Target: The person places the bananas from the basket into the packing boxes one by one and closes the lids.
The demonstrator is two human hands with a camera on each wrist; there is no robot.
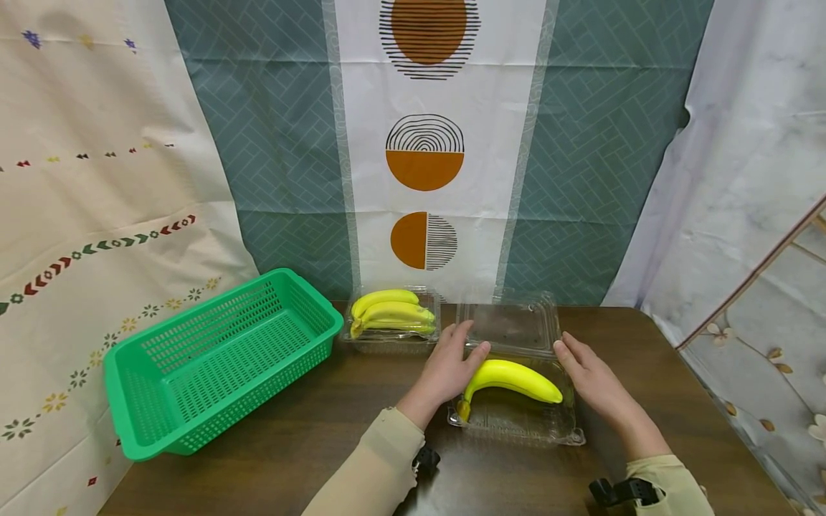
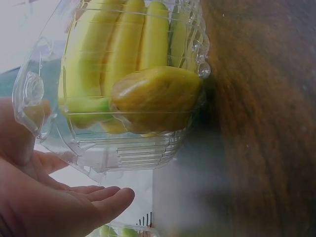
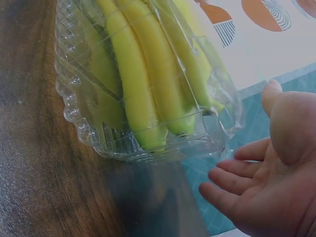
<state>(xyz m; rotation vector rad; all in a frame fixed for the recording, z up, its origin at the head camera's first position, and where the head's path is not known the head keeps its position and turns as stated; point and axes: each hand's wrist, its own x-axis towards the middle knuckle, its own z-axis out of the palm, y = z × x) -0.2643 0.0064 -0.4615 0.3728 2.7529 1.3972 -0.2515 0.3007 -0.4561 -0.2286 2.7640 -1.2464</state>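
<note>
An uncovered clear plastic clamshell box (image 1: 516, 426) sits in front of me, its lid (image 1: 510, 326) folded back behind it. Inside lies a bunch of yellow bananas (image 1: 513, 376); from above only the top one shows, while the left wrist view shows several bananas (image 2: 131, 44) stacked at the box's side. My left hand (image 1: 448, 365) is at the box's left rear corner, fingers extended near the lid's edge. On the other side, my right hand (image 1: 594, 376) has its fingertips by the lid's right front corner. In the right wrist view that hand (image 3: 276, 173) has spread fingers.
Another clear box (image 1: 393, 337) with bananas (image 1: 393, 312) stands farther back, left of the lid. A long green plastic basket (image 1: 226, 401) occupies the left side of the brown wooden table (image 1: 310, 459). Patterned cloths (image 1: 277, 129) hang behind the table.
</note>
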